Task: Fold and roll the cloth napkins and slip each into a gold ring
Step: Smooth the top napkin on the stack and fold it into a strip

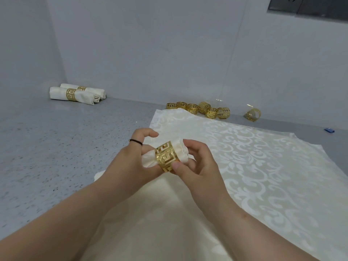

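Head view: both hands (pixel 131 159) on ringed napkin (pixel 180 150).

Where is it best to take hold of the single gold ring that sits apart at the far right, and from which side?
Pinch the lone gold ring across its band from above, thumb on one outer wall and fingers on the other. It stands apart from the cluster of rings, so nothing crowds it; the wall close behind probably rules out coming from the back.

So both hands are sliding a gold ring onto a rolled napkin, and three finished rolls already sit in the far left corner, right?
Not quite: the head view shows two finished rolls in the far left corner, not three. The rest holds: the left hand grips the rolled napkin while the right hand holds the gold ring around it.
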Tool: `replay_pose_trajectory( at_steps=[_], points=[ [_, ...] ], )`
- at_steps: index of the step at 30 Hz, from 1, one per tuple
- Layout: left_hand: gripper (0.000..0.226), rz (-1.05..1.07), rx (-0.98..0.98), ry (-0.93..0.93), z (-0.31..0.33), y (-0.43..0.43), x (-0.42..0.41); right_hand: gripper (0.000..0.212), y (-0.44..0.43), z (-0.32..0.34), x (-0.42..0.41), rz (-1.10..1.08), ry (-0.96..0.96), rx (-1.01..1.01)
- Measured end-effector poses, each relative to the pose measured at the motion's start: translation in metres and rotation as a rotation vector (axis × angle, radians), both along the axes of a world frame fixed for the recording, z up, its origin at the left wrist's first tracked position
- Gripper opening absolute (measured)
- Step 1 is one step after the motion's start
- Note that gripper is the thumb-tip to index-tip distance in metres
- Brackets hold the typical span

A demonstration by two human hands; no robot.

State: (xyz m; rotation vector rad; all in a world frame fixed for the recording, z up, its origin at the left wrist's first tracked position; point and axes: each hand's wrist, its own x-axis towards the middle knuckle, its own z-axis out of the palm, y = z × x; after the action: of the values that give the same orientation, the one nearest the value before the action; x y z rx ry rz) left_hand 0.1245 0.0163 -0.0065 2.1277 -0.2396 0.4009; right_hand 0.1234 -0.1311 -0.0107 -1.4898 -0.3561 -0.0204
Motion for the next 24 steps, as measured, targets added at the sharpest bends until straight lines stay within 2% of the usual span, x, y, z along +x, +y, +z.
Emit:
replay_pose_trajectory(
  at_steps=[4,8,10,13,16,17,21,24],
  points=[
    [0.049,-0.041,0.120,-0.030,0.001,0.001,-0.001,0.011,-0.003,0.005,0.003,-0.049,0.132,0.143],
    [0.052,-0.061,0.280,-0.004,0.000,-0.003,-0.001,0.016,-0.001,-0.002,0.005,-0.135,0.256,0.186],
    [0.048,-0.042,0.336,0.022,-0.002,-0.005,0.002,0.016,0.000,-0.006,0.006,-0.198,0.236,0.067],
    [0.065,-0.037,0.412,0.033,-0.002,-0.007,0.003,0.016,-0.001,-0.006,0.010,-0.215,0.182,-0.105],
    [0.053,-0.049,0.457,0.032,0.000,-0.007,-0.003,0.020,-0.004,-0.006,0.011,-0.185,0.195,-0.199],
    [0.050,-0.055,0.496,0.012,0.002,-0.006,-0.005,0.020,-0.004,-0.005,0.011,-0.184,0.196,-0.207],
    [0.078,-0.006,0.720,-0.047,0.003,-0.010,-0.007,0.010,0.000,-0.003,0.010,-0.158,0.200,-0.149],
    [0.056,0.100,0.760,-0.068,-0.002,-0.014,0.001,0.011,0.002,-0.002,0.009,-0.150,0.195,-0.122]
  ],
)
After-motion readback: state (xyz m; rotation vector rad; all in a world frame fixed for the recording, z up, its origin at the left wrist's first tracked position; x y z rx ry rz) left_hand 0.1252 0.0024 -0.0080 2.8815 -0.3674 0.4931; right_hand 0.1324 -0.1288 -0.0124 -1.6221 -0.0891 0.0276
